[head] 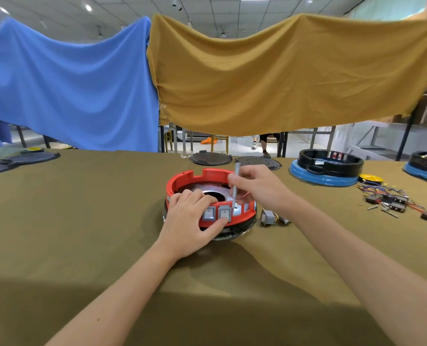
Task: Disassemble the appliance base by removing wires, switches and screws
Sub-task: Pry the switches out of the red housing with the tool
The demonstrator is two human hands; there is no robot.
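Observation:
A round red appliance base (195,177) sits on the table's middle, on a black lower part. Two grey rocker switches (217,213) sit in its near wall. My left hand (191,226) grips that near wall, fingers curled over the rim and thumb pressed under the right switch. My right hand (257,187) holds a thin grey screwdriver (236,181) upright, its tip down inside the base just behind the switches. A silver metal plate with a dark centre hole shows inside the base.
A loose grey switch part (268,217) lies right of the base. Removed wires, switches and screws (394,202) lie at the right. Blue-and-black bases (327,168) stand at back right, black discs (211,158) behind. Blue and mustard cloths hang across the back.

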